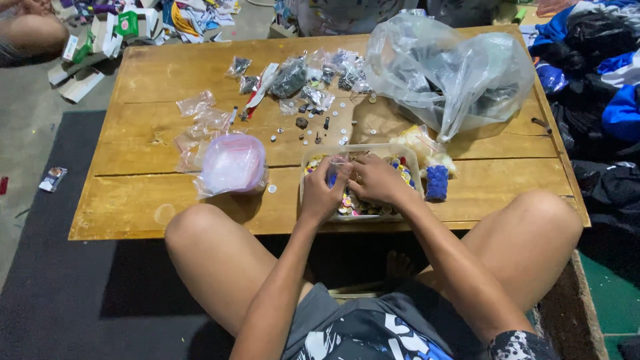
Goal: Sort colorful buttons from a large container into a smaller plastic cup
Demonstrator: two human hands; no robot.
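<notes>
A clear plastic tub (408,155) full of small colourful buttons sits at the near edge of a low wooden table (147,140). Both my hands are inside it. My left hand (325,193) pinches a small clear plastic bag (337,163) with something blue in it. My right hand (379,180) lies fingers-down on the buttons beside that bag, and its fingertips are hidden. A blue knobbly piece (437,182) rests right of the tub.
A pink-tinted bag (232,163) lies left of the tub, with several small clear bags (200,113) and loose buttons (313,133) behind. A large crumpled clear bag (453,67) fills the table's far right. Clothes are piled at right; another person's knee (30,30) shows top left.
</notes>
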